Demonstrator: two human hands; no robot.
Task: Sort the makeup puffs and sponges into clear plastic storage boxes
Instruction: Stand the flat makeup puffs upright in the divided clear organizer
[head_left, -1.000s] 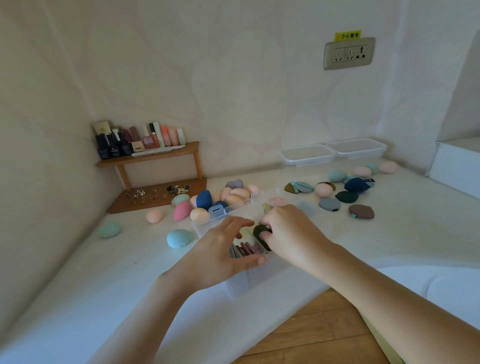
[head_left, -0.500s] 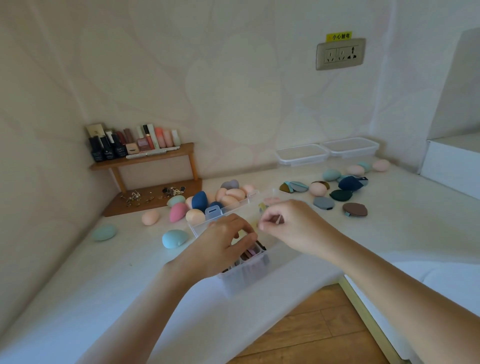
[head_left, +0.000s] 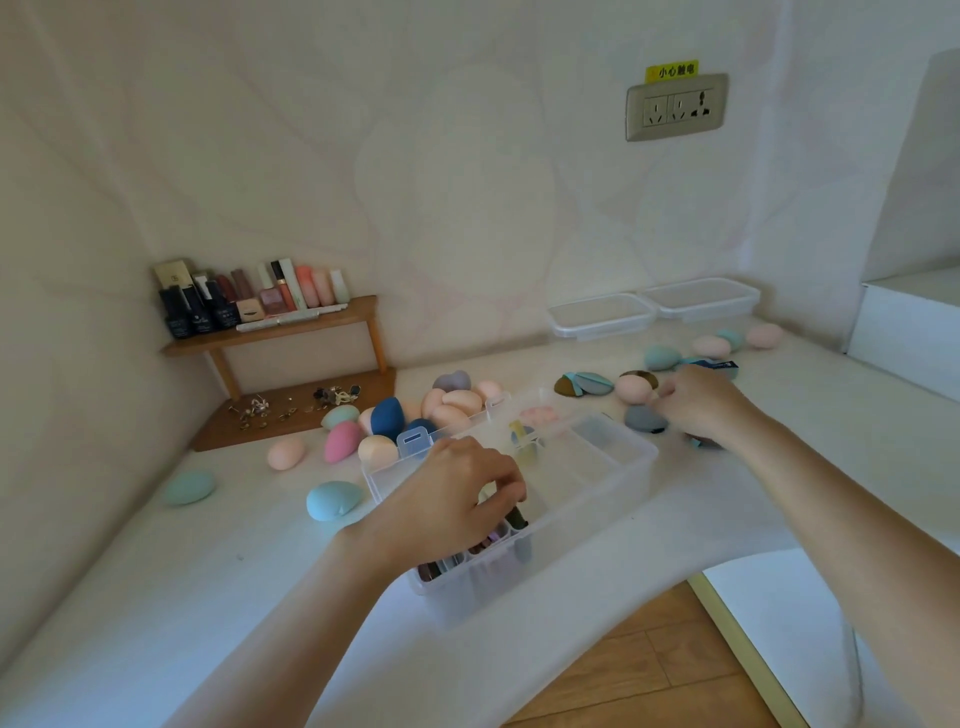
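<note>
A clear plastic box (head_left: 638, 453) stands near the table's front edge. Several flat puffs (head_left: 467, 556) stand on edge in its near end. My left hand (head_left: 452, 499) reaches into that end, fingers curled down on the tops of the puffs, its tips on a dark one (head_left: 517, 517). My right hand (head_left: 701, 402) is out to the right over loose flat puffs on the table. Its fingertips are at a grey puff (head_left: 641, 418), and a dark puff (head_left: 705, 443) shows under the palm. Whether it grips either is hidden. Egg-shaped sponges (head_left: 452, 405) lie heaped behind the box.
Loose sponges lie at the left: blue (head_left: 332, 500), teal (head_left: 188, 487), pink (head_left: 285, 453). More sponges and puffs (head_left: 662, 357) sit at the right rear. Two shallow clear boxes (head_left: 602, 317) stand against the wall. A wooden shelf (head_left: 270, 339) with cosmetics fills the back left corner.
My right hand has left the box and moved right to the loose puffs. My left hand stayed in the box and curled its fingers further down on the upright puffs.
</note>
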